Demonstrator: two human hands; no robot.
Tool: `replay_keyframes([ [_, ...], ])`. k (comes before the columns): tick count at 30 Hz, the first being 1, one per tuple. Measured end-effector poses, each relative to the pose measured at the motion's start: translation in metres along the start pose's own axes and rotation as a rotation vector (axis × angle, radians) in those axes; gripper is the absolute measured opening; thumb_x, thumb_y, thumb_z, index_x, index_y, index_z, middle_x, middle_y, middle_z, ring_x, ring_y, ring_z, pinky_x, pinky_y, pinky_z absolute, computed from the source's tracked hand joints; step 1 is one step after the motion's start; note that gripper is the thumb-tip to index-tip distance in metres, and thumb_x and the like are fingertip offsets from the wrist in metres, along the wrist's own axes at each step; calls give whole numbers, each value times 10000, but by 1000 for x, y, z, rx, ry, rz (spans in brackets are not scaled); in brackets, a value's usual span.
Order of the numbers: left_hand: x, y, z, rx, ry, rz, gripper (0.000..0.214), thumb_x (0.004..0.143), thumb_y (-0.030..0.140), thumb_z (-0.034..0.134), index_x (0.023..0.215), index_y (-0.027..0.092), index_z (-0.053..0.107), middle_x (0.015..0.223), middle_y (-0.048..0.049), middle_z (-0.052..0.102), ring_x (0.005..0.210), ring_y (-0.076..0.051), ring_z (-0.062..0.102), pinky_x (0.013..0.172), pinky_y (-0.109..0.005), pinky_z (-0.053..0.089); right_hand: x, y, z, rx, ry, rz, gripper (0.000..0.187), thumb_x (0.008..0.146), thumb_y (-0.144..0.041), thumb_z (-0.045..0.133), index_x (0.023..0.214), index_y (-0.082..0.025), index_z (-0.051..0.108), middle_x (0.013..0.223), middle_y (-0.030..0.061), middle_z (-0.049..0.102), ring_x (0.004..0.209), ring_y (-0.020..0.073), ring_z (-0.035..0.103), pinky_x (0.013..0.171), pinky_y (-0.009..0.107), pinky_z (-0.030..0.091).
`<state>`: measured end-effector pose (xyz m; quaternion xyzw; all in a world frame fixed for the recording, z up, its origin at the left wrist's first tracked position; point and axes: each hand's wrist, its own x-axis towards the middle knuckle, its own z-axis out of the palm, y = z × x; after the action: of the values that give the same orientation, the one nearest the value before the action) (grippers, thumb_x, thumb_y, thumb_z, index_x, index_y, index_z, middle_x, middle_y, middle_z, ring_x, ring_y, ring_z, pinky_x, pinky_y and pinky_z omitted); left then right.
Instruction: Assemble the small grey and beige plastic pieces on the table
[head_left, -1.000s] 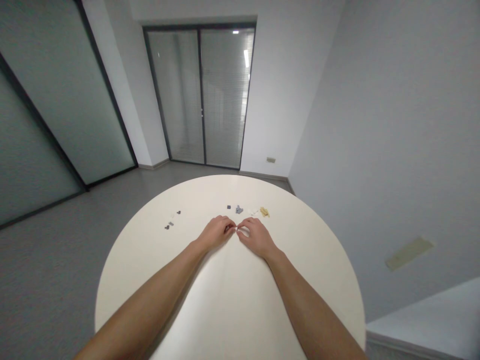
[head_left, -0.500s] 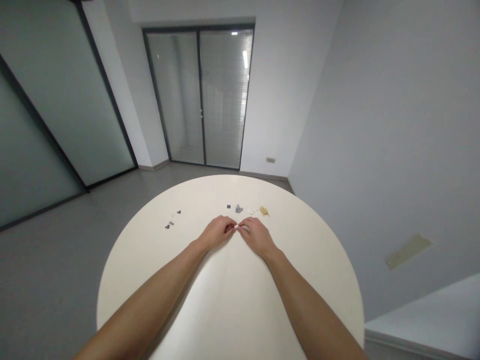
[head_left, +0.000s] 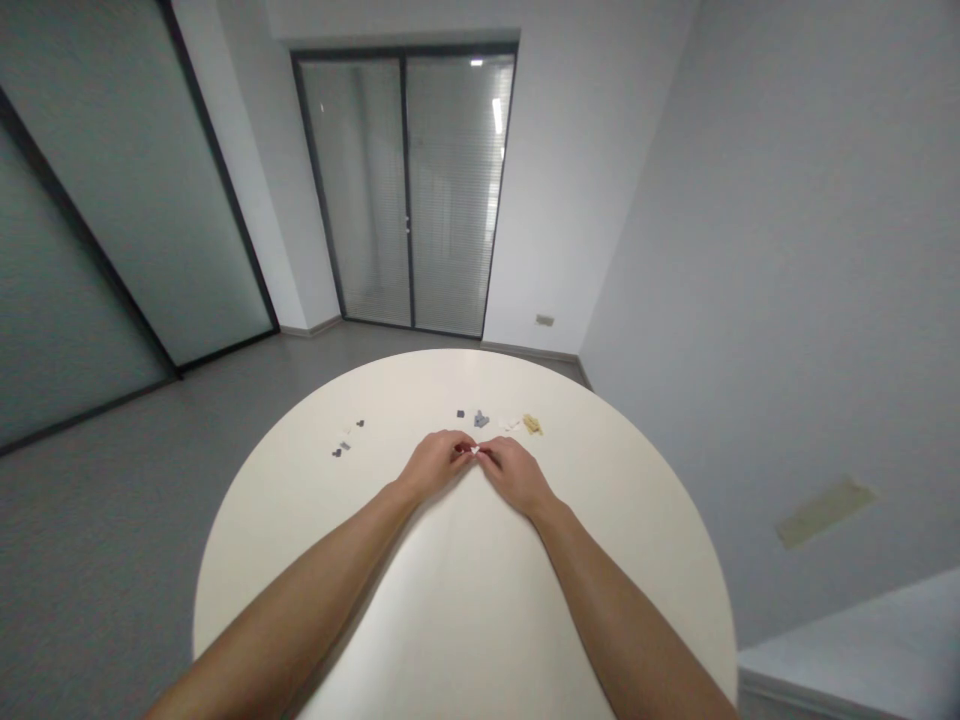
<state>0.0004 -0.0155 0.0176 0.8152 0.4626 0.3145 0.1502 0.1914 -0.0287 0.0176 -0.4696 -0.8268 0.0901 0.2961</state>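
Working left to right: a cluster of small dark grey and pale plastic pieces (head_left: 340,444) lay on the round cream table (head_left: 637,540), well left of the hands. The left hand (head_left: 435,465) came in from the near left, fingers curled and closed inward. A small white piece (head_left: 474,451) sat between the two hands, held up at the fingertips, just off the table's middle and near the far group of parts. The right hand (head_left: 514,477) came in from the near right, fingers also closed, meeting the left fingertips at the piece. Neither hand looked clearly nearer; the piece was pinched from both sides. Its long axis could not be told, as it was tiny and mostly hidden. Farther off lay a dark square piece (head_left: 460,413), a grey plate (head_left: 481,419), white bits (head_left: 511,424) and tan pieces (head_left: 532,424).
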Motion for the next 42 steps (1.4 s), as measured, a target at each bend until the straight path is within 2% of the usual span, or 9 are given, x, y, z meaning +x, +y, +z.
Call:
replay_keyframes([
  [9,0,2,0,-103,21,6,194,882,292,568,994,231,715,930,-17,752,849,-177,671,795,-281,498,0,1,-2,1,70,-18,187,927,-336,595,1035,-218,691,1010,51,707,966,190,617,884,312,443],
  [16,-1,3,1,-144,19,16,202,896,285,551,1010,235,710,979,-14,752,893,-179,676,836,-290,504,0,3,-2,-7,94,-25,217,933,-382,595,1022,-212,694,995,62,709,949,196,621,869,316,439],
  [21,0,4,0,-175,43,-2,186,889,278,563,1003,234,702,954,-10,748,874,-172,674,830,-283,508,0,1,-3,7,88,-52,185,941,-295,584,1066,-217,696,1037,56,708,985,193,617,905,324,443],
  [26,-1,4,-1,-160,69,2,175,891,280,561,986,232,699,937,-8,738,854,-167,661,814,-276,502,2,2,-1,-5,73,-88,237,948,-220,549,1140,-217,688,1069,64,708,1008,190,619,929,329,448],
  [38,-1,4,-1,-149,81,-11,180,894,286,558,996,244,699,933,1,738,840,-160,657,781,-262,494,2,0,-2,8,99,-157,272,964,-206,515,1175,-212,687,1036,70,719,954,189,643,898,325,477],
  [42,-1,2,-1,-146,79,-5,177,894,286,554,995,242,694,927,1,734,835,-159,652,780,-262,491,3,-1,-2,-36,102,-142,252,968,-205,522,1149,-214,697,1026,67,729,945,192,652,882,327,479],
])
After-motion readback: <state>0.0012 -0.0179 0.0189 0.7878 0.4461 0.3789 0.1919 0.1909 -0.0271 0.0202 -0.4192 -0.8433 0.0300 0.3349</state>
